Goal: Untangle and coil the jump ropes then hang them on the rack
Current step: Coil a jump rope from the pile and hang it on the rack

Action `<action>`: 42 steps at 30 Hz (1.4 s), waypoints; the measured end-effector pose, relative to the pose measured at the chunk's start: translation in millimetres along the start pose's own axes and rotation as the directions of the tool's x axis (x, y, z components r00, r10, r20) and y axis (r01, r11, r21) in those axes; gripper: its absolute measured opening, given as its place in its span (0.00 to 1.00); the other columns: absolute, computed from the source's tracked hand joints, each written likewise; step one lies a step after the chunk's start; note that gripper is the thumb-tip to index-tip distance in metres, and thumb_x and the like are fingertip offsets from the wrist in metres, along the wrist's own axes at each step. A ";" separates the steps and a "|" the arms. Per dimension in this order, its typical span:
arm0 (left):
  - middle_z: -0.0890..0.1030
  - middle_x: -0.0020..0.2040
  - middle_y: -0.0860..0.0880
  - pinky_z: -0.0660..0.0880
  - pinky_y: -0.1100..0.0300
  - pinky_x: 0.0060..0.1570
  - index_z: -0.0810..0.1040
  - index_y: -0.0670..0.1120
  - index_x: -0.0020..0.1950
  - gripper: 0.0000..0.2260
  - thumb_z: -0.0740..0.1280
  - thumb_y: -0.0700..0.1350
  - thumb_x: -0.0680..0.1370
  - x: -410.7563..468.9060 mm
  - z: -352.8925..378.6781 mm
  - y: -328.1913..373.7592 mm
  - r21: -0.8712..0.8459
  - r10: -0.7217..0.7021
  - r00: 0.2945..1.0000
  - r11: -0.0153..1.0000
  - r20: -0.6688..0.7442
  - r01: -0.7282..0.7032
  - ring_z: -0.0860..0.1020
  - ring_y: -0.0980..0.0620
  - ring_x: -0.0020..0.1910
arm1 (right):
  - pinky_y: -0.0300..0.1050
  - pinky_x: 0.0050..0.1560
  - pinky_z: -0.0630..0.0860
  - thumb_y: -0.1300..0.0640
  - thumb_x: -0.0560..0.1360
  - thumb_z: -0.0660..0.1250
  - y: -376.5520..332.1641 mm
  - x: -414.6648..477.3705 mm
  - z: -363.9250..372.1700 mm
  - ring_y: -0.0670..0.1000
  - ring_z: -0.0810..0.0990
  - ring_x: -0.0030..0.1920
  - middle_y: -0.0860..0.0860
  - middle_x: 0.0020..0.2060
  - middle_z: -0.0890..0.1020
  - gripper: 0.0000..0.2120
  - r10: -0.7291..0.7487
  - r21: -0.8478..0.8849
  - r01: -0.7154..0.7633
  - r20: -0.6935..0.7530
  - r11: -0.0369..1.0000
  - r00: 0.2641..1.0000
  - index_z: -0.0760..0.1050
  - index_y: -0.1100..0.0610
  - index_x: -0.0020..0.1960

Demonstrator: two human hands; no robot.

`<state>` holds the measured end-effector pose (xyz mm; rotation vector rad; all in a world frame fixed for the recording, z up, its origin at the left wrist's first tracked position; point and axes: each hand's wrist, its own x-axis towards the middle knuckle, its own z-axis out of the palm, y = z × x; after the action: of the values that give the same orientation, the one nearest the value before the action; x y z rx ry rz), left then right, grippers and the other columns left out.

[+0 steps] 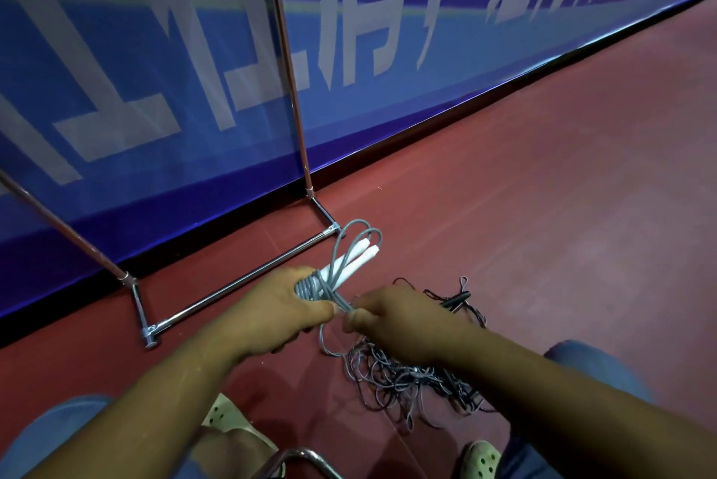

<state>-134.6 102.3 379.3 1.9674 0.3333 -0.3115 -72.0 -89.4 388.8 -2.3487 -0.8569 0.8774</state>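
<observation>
A: Where is the rope (pixel 310 289) sitting?

B: It is lying bundled between both hands, its white handles (pixel 359 259) pointing up and away toward the rack (pixel 232 286).

A: And the hands?

B: The left hand (pixel 279 308) is gripping the wrapped bundle. The right hand (pixel 392 315) is pinching the loose grey tail just beside it, and the tail is trailing down to the tangle (pixel 407 377) on the floor.

A: Which is nearer the rack?

B: The left, I am judging; the rack is standing ahead and leftward.

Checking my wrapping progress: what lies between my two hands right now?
In the head view, a short stretch of grey rope spans the gap, from the bundle the left hand grips to the pinching right hand.
</observation>
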 end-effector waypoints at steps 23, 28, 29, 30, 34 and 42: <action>0.78 0.35 0.57 0.72 0.58 0.33 0.77 0.57 0.43 0.17 0.73 0.69 0.70 -23.1 3.6 9.4 0.671 0.008 0.966 0.718 0.257 -0.185 0.75 0.60 0.32 | 0.43 0.40 0.77 0.45 0.75 0.74 -14.6 34.1 -47.8 0.45 0.81 0.37 0.45 0.36 0.84 0.09 -0.157 -0.226 0.176 0.102 0.958 0.982 0.86 0.51 0.46; 0.79 0.34 0.55 0.69 0.58 0.31 0.80 0.56 0.48 0.10 0.74 0.61 0.74 -32.9 1.2 14.4 0.513 0.079 0.938 0.820 0.338 -0.254 0.71 0.59 0.27 | 0.33 0.32 0.69 0.48 0.76 0.74 -5.8 36.6 -54.8 0.38 0.72 0.27 0.40 0.27 0.78 0.08 -0.122 0.014 0.122 0.260 0.992 0.958 0.83 0.50 0.40; 0.79 0.35 0.53 0.70 0.56 0.32 0.80 0.56 0.47 0.09 0.74 0.59 0.75 -33.8 -1.3 15.4 0.460 0.098 0.933 0.849 0.346 -0.260 0.71 0.59 0.28 | 0.34 0.32 0.70 0.48 0.77 0.73 -1.9 35.3 -55.7 0.41 0.73 0.28 0.43 0.28 0.79 0.09 -0.118 0.115 0.086 0.317 0.990 0.941 0.83 0.52 0.42; 0.79 0.35 0.51 0.70 0.55 0.32 0.80 0.56 0.45 0.08 0.75 0.57 0.75 -33.8 -3.3 16.5 0.407 0.122 0.930 0.874 0.347 -0.266 0.71 0.57 0.28 | 0.36 0.32 0.71 0.50 0.78 0.71 1.2 32.9 -56.1 0.43 0.74 0.28 0.46 0.30 0.79 0.11 -0.130 0.247 0.035 0.382 0.968 0.915 0.82 0.57 0.44; 0.76 0.34 0.54 0.69 0.58 0.33 0.81 0.48 0.46 0.09 0.76 0.52 0.76 -31.5 -6.9 19.0 0.233 0.217 0.930 0.928 0.298 -0.291 0.71 0.56 0.30 | 0.33 0.25 0.69 0.66 0.79 0.66 18.6 21.0 -38.8 0.42 0.74 0.23 0.45 0.24 0.77 0.08 -0.064 0.550 -0.157 0.361 0.820 0.930 0.74 0.61 0.41; 0.75 0.29 0.53 0.66 0.63 0.25 0.79 0.50 0.57 0.09 0.72 0.40 0.80 -22.8 -8.5 -2.5 -0.136 0.146 0.988 0.981 0.050 -0.138 0.70 0.56 0.26 | 0.44 0.30 0.53 0.44 0.84 0.59 16.2 16.3 14.3 0.49 0.59 0.28 0.52 0.30 0.68 0.21 -0.022 0.665 -0.150 0.243 0.732 0.970 0.82 0.58 0.49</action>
<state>-156.0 109.0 388.8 1.8366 0.1687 -0.2494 -66.1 -86.1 362.6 -1.6461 -0.4162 1.2646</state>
